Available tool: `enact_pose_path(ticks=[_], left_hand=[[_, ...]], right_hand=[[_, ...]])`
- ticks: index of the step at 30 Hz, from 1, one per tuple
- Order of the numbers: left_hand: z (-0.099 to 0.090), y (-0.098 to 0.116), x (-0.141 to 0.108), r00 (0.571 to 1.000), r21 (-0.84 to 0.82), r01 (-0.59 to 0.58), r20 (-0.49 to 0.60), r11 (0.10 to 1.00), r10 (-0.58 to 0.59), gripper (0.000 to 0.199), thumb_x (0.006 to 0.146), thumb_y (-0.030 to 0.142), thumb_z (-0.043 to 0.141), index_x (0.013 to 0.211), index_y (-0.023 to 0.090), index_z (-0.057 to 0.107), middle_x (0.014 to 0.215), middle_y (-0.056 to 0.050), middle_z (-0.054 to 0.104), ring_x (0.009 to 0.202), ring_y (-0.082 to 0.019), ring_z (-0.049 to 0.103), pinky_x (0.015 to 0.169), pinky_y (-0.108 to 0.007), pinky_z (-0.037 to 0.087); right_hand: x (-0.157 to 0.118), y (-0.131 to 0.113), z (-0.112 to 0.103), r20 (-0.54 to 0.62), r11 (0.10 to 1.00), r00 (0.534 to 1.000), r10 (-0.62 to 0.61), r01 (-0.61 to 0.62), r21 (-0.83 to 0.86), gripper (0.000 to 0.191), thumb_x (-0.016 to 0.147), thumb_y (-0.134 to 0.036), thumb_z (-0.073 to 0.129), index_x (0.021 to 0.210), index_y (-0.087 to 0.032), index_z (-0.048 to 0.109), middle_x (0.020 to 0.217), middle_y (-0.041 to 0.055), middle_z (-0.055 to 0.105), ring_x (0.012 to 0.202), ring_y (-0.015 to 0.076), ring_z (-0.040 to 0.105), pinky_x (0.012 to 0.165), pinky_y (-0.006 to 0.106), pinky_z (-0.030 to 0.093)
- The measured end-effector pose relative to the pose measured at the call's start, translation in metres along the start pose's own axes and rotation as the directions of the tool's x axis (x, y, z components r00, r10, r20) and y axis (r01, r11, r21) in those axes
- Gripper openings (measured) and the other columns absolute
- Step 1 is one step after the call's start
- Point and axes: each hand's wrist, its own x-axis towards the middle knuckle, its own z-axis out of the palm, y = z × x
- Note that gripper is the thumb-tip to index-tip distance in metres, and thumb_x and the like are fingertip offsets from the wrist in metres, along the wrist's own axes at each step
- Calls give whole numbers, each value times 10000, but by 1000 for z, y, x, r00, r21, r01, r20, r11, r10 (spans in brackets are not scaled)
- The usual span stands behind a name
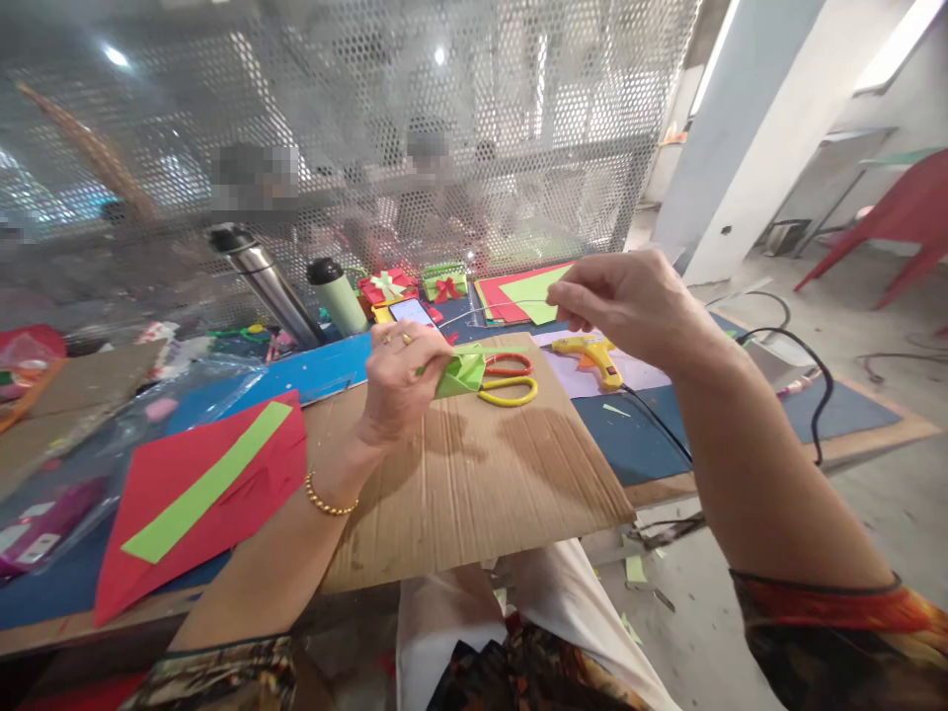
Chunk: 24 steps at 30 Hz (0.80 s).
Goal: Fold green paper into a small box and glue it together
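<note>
My left hand (404, 375) is closed on a small folded green paper piece (463, 373), above the brown cardboard sheet (474, 484). To the right and a bit higher, my right hand (607, 301) has its fingers pinched together. A thin pale strand (493, 304) runs from the fingertips of my right hand toward my left hand. Behind the green piece lie scissors (511, 392) with one red and one yellow handle loop; their blades are hidden. The yellow glue gun (589, 357) rests on a light purple sheet beyond the cardboard, below my right hand.
Red paper (259, 464) with a green strip lies at the left. A steel bottle (267, 281), a green bottle (337, 296), a phone (411, 312) and small gift boxes (444, 284) stand or lie near the mesh panel (518, 128). A black cable (822, 395) loops at the right.
</note>
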Motion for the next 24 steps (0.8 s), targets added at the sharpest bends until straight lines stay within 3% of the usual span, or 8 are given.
enact_pose_path(ticks=[2, 4, 7, 9, 11, 18, 21, 24], left_hand=[[-2, -4, 2, 986, -132, 165, 30, 977, -162, 171, 927, 161, 687, 775, 241, 686, 783, 9, 763, 787, -172, 695, 847, -388, 468], [-3, -6, 3, 923, -269, 383, 139, 884, -358, 143, 867, 247, 743, 730, 224, 712, 752, -5, 758, 755, -179, 693, 795, -372, 496], [-3, -8, 4, 679, -427, 733, 406, 529, -612, 284, 700, 424, 863, 664, 186, 712, 653, -16, 711, 614, -160, 634, 591, -293, 488], [-3, -8, 4, 519, -455, 841, 527, 292, -673, 394, 558, 472, 937, 636, 168, 699, 609, -17, 692, 543, -138, 596, 511, -254, 460], [-5, -9, 5, 441, -463, 870, 572, 171, -691, 430, 479, 445, 979, 627, 160, 693, 599, -19, 696, 527, -129, 595, 499, -239, 465], [-17, -10, 11, 356, -463, 886, 644, 26, -678, 388, 434, 315, 1007, 620, 164, 702, 613, -4, 709, 515, -106, 598, 484, -213, 478], [-24, -14, 13, 349, -481, 877, 651, -11, -674, 393, 432, 294, 1001, 601, 170, 668, 600, 13, 693, 486, -100, 584, 459, -214, 471], [-30, -19, 13, 360, -493, 870, 663, -22, -656, 394, 469, 291, 989, 626, 179, 645, 608, 27, 678, 488, -105, 599, 461, -225, 487]], right_hand=[[2, 10, 7, 33, 994, 999, -3, 7, -113, 278, 952, -271, 609, 695, -185, 670, 611, 9, 612, 583, 129, 519, 592, 293, 375], [3, 20, 29, 181, 960, 984, -2, 52, -274, 251, 934, -162, 586, 701, -178, 677, 641, 14, 632, 614, 135, 549, 622, 289, 380], [-1, 31, 72, 435, 852, 900, -33, 252, -458, 230, 984, -128, 537, 864, -134, 733, 889, 97, 718, 758, 161, 624, 700, 286, 414], [-6, 34, 95, 479, 836, 877, -45, 296, -463, 171, 988, -165, 580, 1020, -132, 745, 1020, 135, 727, 860, 186, 657, 742, 283, 432], [-10, 35, 109, 501, 830, 864, -49, 314, -461, 194, 996, -213, 602, 1118, -125, 725, 1087, 157, 727, 953, 219, 667, 787, 292, 445], [-18, 44, 113, 426, 870, 902, -73, 267, -415, 346, 1003, -246, 558, 1322, -135, 637, 1086, 171, 706, 907, 224, 648, 763, 304, 446], [-16, 51, 103, 309, 972, 950, -30, 100, -214, 403, 916, -331, 656, 1276, -150, 662, 1001, 105, 712, 830, 189, 634, 715, 286, 439], [-14, 49, 88, 300, 993, 951, 70, -95, 72, 439, 859, -417, 672, 1220, -169, 679, 692, -36, 563, 601, 119, 488, 574, 254, 352]])
